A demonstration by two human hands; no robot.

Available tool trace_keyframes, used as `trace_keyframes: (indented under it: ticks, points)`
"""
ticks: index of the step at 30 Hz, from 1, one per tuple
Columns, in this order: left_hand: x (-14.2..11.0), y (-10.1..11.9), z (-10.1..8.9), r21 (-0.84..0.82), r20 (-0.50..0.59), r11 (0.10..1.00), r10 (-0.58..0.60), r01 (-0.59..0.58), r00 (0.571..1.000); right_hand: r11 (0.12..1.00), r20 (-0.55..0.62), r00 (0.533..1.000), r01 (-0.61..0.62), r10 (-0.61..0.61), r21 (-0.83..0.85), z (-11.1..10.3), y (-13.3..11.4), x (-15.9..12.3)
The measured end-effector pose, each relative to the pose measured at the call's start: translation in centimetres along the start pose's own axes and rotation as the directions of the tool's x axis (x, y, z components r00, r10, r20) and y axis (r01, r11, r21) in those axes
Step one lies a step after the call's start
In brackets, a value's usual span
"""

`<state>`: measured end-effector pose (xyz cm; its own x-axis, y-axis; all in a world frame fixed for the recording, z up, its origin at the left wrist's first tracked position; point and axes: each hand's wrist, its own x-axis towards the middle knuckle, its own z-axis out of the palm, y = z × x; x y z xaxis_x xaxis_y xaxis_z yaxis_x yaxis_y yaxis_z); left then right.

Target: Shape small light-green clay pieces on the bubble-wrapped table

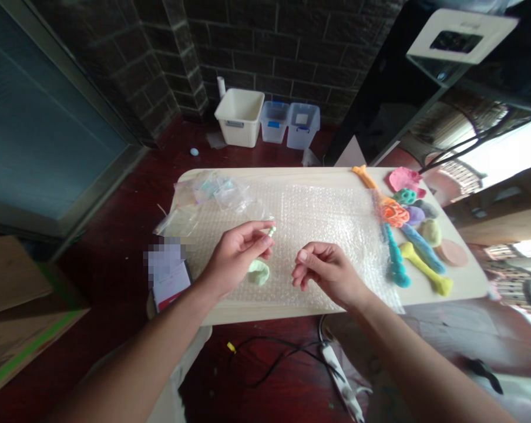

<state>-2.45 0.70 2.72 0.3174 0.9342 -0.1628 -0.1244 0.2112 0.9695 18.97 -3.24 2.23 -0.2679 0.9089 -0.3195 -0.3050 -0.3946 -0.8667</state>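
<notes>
Between the thumb and fingers of my left hand (243,249) is a small pale green piece of modelling clay (271,231), thin and bumpy. A larger curved pale green clay piece (260,272) sits just below that hand, partly covered by it. To the right, my right hand (321,267) is apart from the left one, its fingers curled in and the thumb close against the index finger. Whatever its fingertips may hold is hidden. Both hands are above a sheet of bubble wrap (327,217) spread on the pale table (466,282).
Coloured clay shapes, including an orange flower (394,212), a yellow bone-like piece (426,269) and a teal twisted strip (396,258), lie at the right. Clear plastic bags (224,191) lie at the back left. Behind the table stand a white bin (241,120) and clear boxes (301,126).
</notes>
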Motion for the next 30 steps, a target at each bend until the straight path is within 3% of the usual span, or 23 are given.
trace_keyframes:
  ticks: [6, 12, 19, 30]
  points:
    - [0.07, -0.28, 0.62, -0.135, 0.083, 0.988, -0.063, 0.074, 0.995, 0.994, -0.032, 0.998, 0.044, -0.047, -0.099, -0.38, 0.15, 0.17]
    - [0.08, -0.10, 0.84, -0.164, 0.073, 0.980, -0.101, 0.111, 0.992, 0.983, -0.091, 0.985, 0.136, -0.148, -0.125, -0.74, 0.37, 0.19]
    - [0.09, -0.04, 0.71, -0.191, 0.047, 0.973, -0.125, 0.132, 0.991, 0.988, -0.118, 0.983, 0.131, -0.141, -0.083, -0.80, 0.95, 0.22]
    - [-0.01, 0.14, 0.56, -0.180, 0.042, 0.976, -0.119, 0.124, 0.992, 0.982, -0.046, 0.983, 0.174, -0.177, -0.071, -0.63, 1.02, 0.25]
